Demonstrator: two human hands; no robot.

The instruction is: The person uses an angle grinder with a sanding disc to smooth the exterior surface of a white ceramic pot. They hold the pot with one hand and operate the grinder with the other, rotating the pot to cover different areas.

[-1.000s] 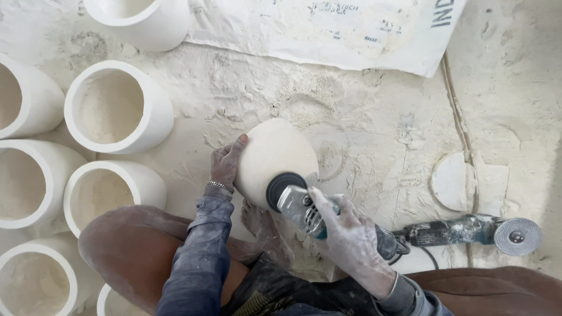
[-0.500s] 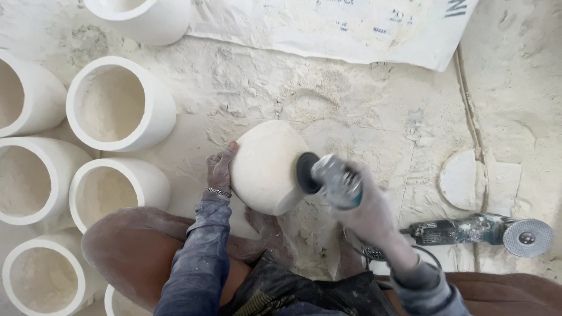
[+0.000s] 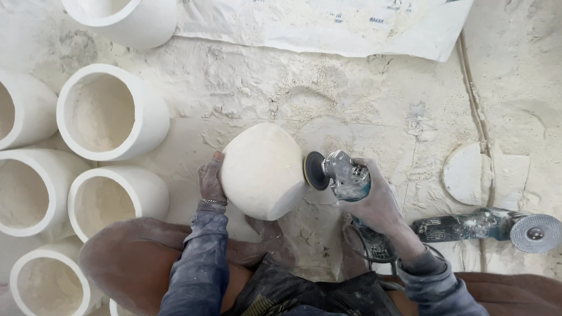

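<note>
White dust coats everything on the floor (image 3: pixel 363 99). At the centre lies a rounded white pot (image 3: pixel 261 169), tipped on its side on the dusty ground, just ahead of the person's knees. The left hand (image 3: pixel 211 182) presses flat against the pot's left flank, fingers spread along the curve, steadying it rather than closing around it. The right hand (image 3: pixel 374 199) is wrapped tight around the body of a small angle grinder (image 3: pixel 342 175), whose dark disc (image 3: pixel 315 171) meets the pot's right side. A cable loops from the grinder down toward the lap.

To the left, a cluster of open white cylindrical pots (image 3: pixel 111 114) stands upright, mouths up and dusty inside, crowding close to the left arm. To the right, a second grinder (image 3: pixel 480 225) lies flat on the ground, well apart from the working hand. Just above it rests a flat white disc-shaped piece (image 3: pixel 465 174). A printed white sack sheet (image 3: pixel 328 23) lies along the far edge, and a thin cord (image 3: pixel 474 93) runs down the right side.
</note>
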